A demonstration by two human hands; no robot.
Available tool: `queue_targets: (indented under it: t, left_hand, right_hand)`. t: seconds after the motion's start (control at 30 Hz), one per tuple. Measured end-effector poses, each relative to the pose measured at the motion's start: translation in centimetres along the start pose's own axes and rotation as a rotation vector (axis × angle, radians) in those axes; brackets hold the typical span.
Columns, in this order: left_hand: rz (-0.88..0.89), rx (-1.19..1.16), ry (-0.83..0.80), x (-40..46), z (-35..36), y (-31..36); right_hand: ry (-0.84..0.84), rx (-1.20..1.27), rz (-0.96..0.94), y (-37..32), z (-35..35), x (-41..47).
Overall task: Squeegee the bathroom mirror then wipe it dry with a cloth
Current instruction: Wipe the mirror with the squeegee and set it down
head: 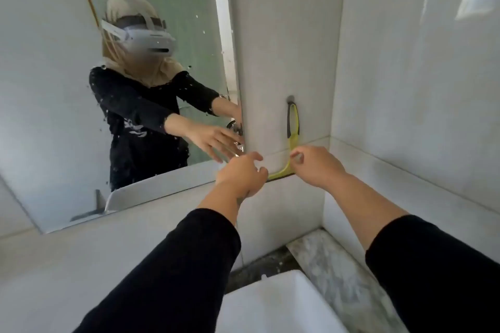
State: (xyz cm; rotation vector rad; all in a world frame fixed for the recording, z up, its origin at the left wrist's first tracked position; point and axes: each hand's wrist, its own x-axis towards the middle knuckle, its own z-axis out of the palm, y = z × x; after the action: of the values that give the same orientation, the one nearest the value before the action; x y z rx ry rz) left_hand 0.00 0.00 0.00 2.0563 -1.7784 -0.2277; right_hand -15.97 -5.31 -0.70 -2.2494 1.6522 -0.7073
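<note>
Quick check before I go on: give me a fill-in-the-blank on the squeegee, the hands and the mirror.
1. The yellow-green squeegee hangs from a ____ on the tiled wall.
2. The squeegee hangs to the ____ of the mirror.
3. The right hand is at the squeegee's ____ end.
4. The left hand holds ____.

Missing words: hook; right; lower; nothing

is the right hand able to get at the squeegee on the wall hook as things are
Probably yes. The right hand is already at the yellow-green squeegee, fingers beside its neck just below the hook. Nothing lies between them, and the left hand sits off to the side by the blade.
</note>
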Motion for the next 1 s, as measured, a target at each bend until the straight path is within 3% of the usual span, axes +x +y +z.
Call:
queue_targets:
  t: [0.4, 0.63, 0.83, 1.0]
  left_hand:
    - [0.161, -0.173, 0.052, 6.6, 7.9, 0.8]
    - [0.161, -0.138, 0.079, 5.5, 9.2, 1.6]
    - [0.187, -0.205, 0.322, 2.1, 7.3, 2.1]
    - [0.217, -0.134, 0.556, -1.7, 3.3, 2.2]
  right_hand:
    - [0.426, 0.392, -0.039, 1.3, 4.1, 8.2]
    - [0.464, 0.462, -0.031, 1.0, 2.8, 7.8]
    - [0.404, 0.555, 0.094, -1.8, -1.1, 5.5]
    - [0.312, 0.697, 0.090, -6.1, -5.1, 2.0]
